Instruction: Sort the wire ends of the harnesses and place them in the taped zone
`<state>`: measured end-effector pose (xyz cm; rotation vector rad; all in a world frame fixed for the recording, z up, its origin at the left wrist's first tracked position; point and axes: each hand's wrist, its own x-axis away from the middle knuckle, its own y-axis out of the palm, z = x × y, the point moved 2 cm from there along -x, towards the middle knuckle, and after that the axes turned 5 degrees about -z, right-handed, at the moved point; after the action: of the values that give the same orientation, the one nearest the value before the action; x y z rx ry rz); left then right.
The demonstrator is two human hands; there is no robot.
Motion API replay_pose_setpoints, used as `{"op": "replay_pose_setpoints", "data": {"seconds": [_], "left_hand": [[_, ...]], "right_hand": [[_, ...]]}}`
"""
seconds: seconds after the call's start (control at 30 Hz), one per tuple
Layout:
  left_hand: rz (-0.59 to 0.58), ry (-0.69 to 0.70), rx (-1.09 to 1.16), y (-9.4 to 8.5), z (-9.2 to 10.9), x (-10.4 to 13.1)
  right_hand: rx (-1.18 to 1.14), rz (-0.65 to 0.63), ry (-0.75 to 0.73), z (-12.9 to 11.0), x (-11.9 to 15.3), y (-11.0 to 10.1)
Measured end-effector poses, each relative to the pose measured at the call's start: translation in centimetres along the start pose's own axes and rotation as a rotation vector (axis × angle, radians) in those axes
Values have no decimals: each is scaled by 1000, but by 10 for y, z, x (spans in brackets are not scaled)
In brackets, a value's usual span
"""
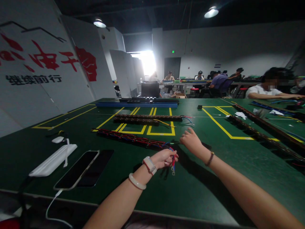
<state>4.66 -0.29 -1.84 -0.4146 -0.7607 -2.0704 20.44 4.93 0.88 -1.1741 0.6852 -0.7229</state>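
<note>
Red-and-blue wires (173,164) within the left grip (165,158), ring terminals (173,173) protruding.

So the white wall panel (78,35) on the left has 继续前行 (33,79) in black, pretty clear. Above it there's big red brush lettering (45,58), ends in 干, rest is kinda hard to read. Green lit sign (173,51) over the far door (172,66)? Too tiny to read. Same with the small wall sign (217,65) further right.

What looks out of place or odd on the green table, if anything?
A crumpled white scrap lies between two long dark strips on the right of the green table; it looks like stray litter among work parts. I see no clear spill or damage.
</note>
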Motion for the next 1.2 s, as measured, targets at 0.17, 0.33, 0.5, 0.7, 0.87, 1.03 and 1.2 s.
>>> {"op": "replay_pose_setpoints", "data": {"seconds": [0.17,0.33,0.5,0.7,0.87,1.03,1.2], "left_hand": [[-41,11,-44,-3,2,2],[-54,-20,-56,-2,5,5],[-59,16,-42,0,5,2],[-55,44,-2,-2,-1,-5],[-52,42,15,-3,-3,-8],[-53,39,54,-3,-2,-8],[-112,10,115,-4,-2,-7]], "right_hand": [[125,215,-77,7,1,24],[133,245,-108,8,4,37],[96,251,-121,4,8,40],[-40,375,-359,-2,21,30],[-137,508,-598,-11,31,15],[-153,467,-649,-17,33,14],[-377,500,-379,-13,27,24]]}}
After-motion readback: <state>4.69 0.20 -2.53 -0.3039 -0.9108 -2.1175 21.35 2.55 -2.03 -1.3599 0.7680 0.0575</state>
